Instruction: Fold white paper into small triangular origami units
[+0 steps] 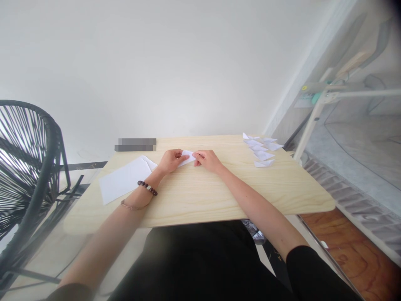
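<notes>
A plain white wall (175, 71) fills the far side of the scene, and below it stretches a pale wood-grained counter (194, 196) with rounded near corners. To the left of it stands a dark chair (51, 138) with a curved back of stretched cords; to the right, a white metal frame (309, 130) slants up beyond the counter's edge. On the left part of the counter lie flat white sheets (123, 179), partly overlapping, their far right corner close to the left wrist. At the far right sits a group of pointed folded papers (262, 156), several of them overlapping in a loose column. A dark, pixelated strip (136, 145) shows at the far left edge. Near the middle, the left hand (171, 161) and the right hand (206, 161) face each other — each closed narrow, thumb against fingers. A beaded bracelet (147, 187) circles the left wrist. Smallest is the white paper piece (187, 154) between the hands — pinched by both, the left at its left side, the right at its right end.
</notes>
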Tool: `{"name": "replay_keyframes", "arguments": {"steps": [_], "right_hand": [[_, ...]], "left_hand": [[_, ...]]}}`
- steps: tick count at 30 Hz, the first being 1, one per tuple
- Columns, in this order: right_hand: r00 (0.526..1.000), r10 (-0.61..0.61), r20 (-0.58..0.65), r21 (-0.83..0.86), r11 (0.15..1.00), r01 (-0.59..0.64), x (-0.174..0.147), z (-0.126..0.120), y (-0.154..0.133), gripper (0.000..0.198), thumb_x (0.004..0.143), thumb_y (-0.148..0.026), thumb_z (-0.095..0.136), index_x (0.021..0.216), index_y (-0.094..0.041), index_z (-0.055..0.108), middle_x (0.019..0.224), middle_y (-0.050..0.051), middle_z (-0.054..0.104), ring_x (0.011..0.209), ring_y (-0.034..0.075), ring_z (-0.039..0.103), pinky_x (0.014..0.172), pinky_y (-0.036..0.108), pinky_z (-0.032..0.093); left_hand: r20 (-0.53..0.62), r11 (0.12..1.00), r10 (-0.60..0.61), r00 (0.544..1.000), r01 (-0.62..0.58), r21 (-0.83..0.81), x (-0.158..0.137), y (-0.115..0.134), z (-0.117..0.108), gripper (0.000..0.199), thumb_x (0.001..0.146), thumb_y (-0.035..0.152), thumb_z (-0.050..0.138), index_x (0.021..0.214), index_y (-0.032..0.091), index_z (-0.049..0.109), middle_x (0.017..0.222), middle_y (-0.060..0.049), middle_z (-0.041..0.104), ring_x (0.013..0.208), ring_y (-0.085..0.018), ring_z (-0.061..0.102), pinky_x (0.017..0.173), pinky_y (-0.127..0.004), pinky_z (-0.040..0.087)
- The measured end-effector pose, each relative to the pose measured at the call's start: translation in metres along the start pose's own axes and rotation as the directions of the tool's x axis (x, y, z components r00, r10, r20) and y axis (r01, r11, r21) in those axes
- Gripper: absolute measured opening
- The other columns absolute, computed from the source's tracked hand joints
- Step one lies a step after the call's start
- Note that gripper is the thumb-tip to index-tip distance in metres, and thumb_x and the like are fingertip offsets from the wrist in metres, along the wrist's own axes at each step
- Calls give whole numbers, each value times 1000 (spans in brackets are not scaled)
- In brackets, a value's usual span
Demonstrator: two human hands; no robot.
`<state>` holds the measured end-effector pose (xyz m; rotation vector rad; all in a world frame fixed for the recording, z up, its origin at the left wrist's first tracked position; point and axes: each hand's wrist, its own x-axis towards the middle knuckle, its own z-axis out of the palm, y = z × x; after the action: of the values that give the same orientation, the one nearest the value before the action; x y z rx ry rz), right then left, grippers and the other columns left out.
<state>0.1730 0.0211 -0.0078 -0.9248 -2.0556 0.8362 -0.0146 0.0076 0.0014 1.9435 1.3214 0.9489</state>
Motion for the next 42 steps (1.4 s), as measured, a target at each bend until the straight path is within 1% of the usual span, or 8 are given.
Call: {"name": "replay_keyframes", "arguments": {"steps": [8,14,21,27,31,34,37,42], "right_hand": [[999,-32,44,-35,999,33,-2,-3,0,38,82,-41,38,67,-14,60,61,1,64,55,9,57,58,20,42],[999,-27,43,-86,996,31,-2,-2,-5,39,82,-42,38,61,-15,57,58,0,62,52,8,54,58,20,40],[995,85,-49,16,996,-84,1,2,4,36,78,-47,42,74,-15,58,55,0,60,46,8,50,48,18,37],[994,69,-85,32,997,-66,0,0,5,37,77,-48,42,72,-16,58,55,0,60,46,7,48,48,18,37],[993,88,-82,48,995,-84,1,-1,4,37,77,-48,42,72,-16,58,54,-1,59,45,7,47,48,18,37],[988,118,-96,94,990,-109,3,-1,6,36,77,-48,42,69,-16,56,53,-1,57,46,8,48,48,18,38],[984,119,-136,102,989,-106,4,-2,9,37,77,-47,41,61,-16,52,52,-1,56,46,7,48,49,19,38],[971,160,-175,129,982,-139,5,-3,9,36,77,-48,40,61,-16,50,52,-1,54,46,7,48,47,18,36]], "left_hand": [[47,995,-40,998,44,-92,-5,8,0,45,73,52,47,87,12,61,57,-1,55,46,-8,41,39,-19,26],[-20,999,-36,999,36,-16,-2,5,0,46,71,54,48,81,12,64,54,0,54,45,-9,40,39,-19,26],[1,981,-91,996,90,-172,-4,8,2,47,68,55,52,86,13,62,56,0,56,43,-8,41,38,-19,24],[5,965,-123,992,121,-235,-1,3,2,41,59,50,63,75,13,60,60,-2,60,47,-9,47,40,-20,28],[17,955,-150,989,149,-257,-1,4,2,41,66,52,56,72,12,61,56,-2,59,47,-11,50,41,-20,32],[55,912,-126,991,137,-386,0,7,1,44,75,51,44,88,12,60,67,-5,62,56,-14,56,48,-23,41],[43,863,-98,994,106,-494,1,5,-1,42,77,42,46,111,17,50,83,-6,61,66,-15,59,54,-25,46],[12,854,-47,999,47,-518,2,-4,-3,36,69,27,56,104,19,56,104,-7,57,80,-15,56,60,-25,48]]}}
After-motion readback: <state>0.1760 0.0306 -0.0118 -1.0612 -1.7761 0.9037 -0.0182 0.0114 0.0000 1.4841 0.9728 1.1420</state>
